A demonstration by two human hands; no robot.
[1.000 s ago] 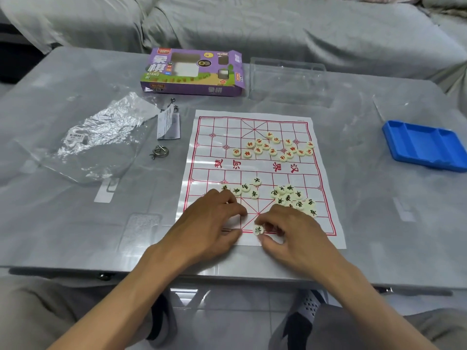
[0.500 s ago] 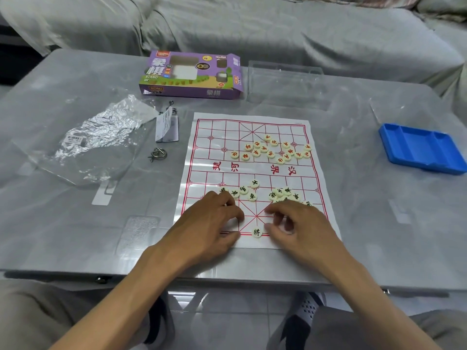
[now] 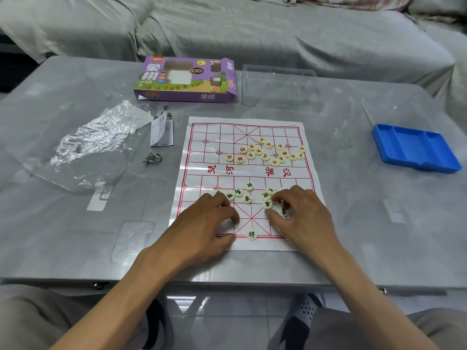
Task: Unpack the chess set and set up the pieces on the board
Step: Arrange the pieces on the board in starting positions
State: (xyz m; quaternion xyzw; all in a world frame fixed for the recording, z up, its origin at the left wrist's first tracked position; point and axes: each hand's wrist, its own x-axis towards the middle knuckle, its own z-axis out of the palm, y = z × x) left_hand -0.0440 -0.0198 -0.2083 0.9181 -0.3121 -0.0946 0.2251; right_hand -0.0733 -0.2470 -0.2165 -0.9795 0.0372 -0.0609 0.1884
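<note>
Setup barely begun: one black piece (image 3: 251, 234) sits at the board's (image 3: 202, 157) near edge, centre. Our right hand (image 3: 300, 218) curls over the black heap (image 3: 267, 198) just beyond, fingertips pinching a disc. Left hand (image 3: 209, 223) rests loosely curled nearby, seemingly empty. Red pieces (image 3: 267, 152) lie clustered across the river. Next: seat the picked disc precisely on an intersection.

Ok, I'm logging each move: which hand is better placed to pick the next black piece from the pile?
Right. The right hand already has its fingers in the black pile; the left hand rests on the board beside it.
</note>
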